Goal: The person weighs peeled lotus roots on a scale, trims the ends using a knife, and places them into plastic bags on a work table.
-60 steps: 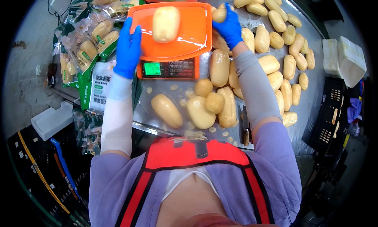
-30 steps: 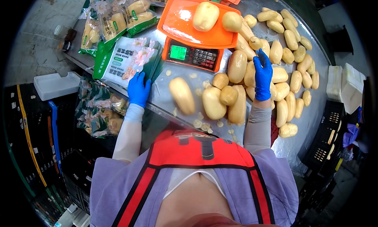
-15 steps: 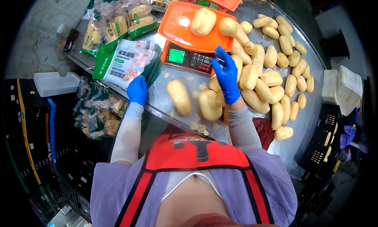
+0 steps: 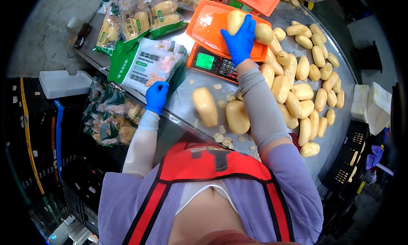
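In the head view, my right hand (image 4: pixel 239 40), in a blue glove, reaches over the orange tray (image 4: pixel 206 30) of a scale. Its fingers are curled round a thick peeled lotus root piece (image 4: pixel 234 21) lying there. A second, rounder lotus root piece (image 4: pixel 264 34) sits beside it at the tray's right side. My left hand (image 4: pixel 156 97), gloved in blue too, is closed at the lower edge of a stack of printed plastic bags (image 4: pixel 142 66); what its fingers hold, if anything, is hidden. Below the tray, the scale's lit green display (image 4: pixel 205 61) faces me.
Many peeled lotus roots (image 4: pixel 304 92) cover the right of the metal table. Two (image 4: pixel 205 107) lie nearer me, among small cut slices (image 4: pixel 219 137). Filled bags (image 4: pixel 136 24) stand at the back left; more (image 4: pixel 112 117) lie below the table's left edge. A second orange scale (image 4: pixel 255 1) is behind.
My right hand has moved from beside the scale, fingers spread, up onto the tray and closed over the lotus root there. My left hand stays by the bags.
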The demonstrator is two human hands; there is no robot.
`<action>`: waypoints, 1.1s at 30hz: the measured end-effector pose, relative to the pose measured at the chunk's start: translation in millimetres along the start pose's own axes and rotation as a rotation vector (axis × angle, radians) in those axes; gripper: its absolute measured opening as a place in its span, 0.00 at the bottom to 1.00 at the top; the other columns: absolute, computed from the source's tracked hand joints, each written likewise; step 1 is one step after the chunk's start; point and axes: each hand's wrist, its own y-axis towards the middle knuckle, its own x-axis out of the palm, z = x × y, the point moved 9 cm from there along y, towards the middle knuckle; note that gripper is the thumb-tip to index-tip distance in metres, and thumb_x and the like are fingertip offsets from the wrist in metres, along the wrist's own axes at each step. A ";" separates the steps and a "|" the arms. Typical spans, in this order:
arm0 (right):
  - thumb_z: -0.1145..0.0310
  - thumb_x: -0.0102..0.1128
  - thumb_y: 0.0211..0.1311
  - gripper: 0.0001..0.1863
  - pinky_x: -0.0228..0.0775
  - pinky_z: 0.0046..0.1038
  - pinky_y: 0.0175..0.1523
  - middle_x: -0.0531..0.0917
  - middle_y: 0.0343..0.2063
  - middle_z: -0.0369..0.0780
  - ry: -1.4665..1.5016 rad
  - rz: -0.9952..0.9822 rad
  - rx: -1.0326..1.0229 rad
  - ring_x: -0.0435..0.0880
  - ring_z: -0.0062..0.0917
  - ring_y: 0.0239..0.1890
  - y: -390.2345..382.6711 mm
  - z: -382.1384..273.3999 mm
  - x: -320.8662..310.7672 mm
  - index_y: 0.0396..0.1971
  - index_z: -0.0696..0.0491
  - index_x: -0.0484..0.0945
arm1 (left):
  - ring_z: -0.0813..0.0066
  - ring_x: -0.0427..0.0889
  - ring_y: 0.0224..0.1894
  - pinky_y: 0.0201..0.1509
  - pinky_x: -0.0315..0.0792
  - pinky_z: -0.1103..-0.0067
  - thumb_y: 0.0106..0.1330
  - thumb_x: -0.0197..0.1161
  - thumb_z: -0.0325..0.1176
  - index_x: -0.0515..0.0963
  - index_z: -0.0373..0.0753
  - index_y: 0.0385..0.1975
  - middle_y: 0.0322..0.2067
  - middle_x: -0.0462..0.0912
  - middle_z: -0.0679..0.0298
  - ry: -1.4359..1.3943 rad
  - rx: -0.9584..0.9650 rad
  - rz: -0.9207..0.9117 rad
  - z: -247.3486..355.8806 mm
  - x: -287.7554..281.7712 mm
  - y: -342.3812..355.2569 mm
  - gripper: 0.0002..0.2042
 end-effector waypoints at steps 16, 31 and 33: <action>0.56 0.56 0.60 0.33 0.69 0.34 0.55 0.71 0.54 0.43 1.714 -0.979 1.143 0.73 0.32 0.53 -214.2 -95.5 83.8 0.61 0.56 0.60 | 0.86 0.69 0.21 0.19 0.65 0.88 0.60 0.62 0.28 0.78 0.38 0.33 0.27 0.76 0.68 -0.624 -0.232 0.062 43.4 -25.1 -10.2 0.04; 0.56 0.50 0.65 0.22 0.74 0.25 0.43 0.77 0.42 0.39 1.071 -1.097 0.679 0.77 0.23 0.43 -226.0 -91.0 74.8 0.50 0.58 0.71 | 0.55 0.69 0.56 0.62 0.57 0.65 0.56 0.63 0.30 0.76 0.42 0.31 0.47 0.76 0.59 -0.056 0.510 -0.049 140.9 -23.2 -24.0 0.05; 0.57 0.54 0.62 0.21 0.72 0.21 0.38 0.78 0.38 0.38 1.081 -0.993 0.650 0.78 0.19 0.36 -215.5 -83.6 77.4 0.48 0.56 0.71 | 0.55 0.68 0.57 0.62 0.56 0.64 0.56 0.63 0.31 0.76 0.42 0.31 0.47 0.76 0.59 -0.066 0.493 -0.092 141.4 -20.4 -29.9 0.05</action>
